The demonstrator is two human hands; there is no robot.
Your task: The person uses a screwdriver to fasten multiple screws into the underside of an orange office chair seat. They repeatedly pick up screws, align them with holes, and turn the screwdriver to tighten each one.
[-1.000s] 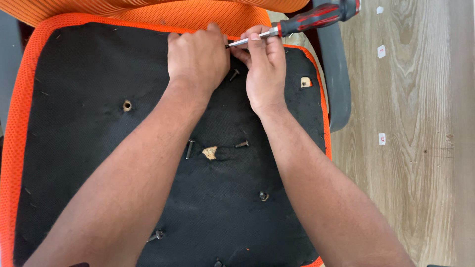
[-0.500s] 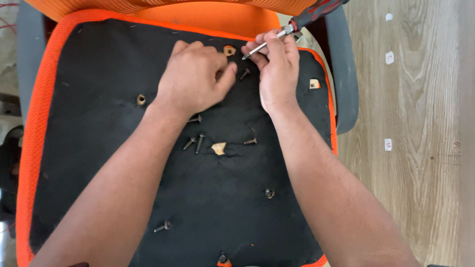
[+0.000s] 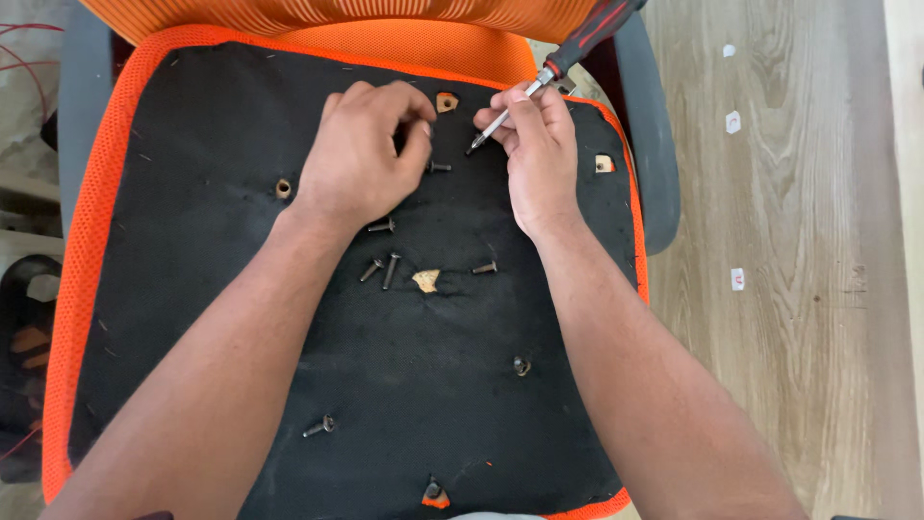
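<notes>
Head view, from near to far: a loose screw [image 3: 319,426] lies on the black underside of the chair seat [image 3: 192,385], with more screws [image 3: 381,270] around a torn hole [image 3: 425,280]. No container is visible. Since a second ago both hands came down from the far edge. The left hand [image 3: 361,154] is clenched; I cannot tell what it holds. The right hand [image 3: 539,154] grasps the screwdriver [image 3: 563,67], tip beside a screw [image 3: 439,167].
</notes>
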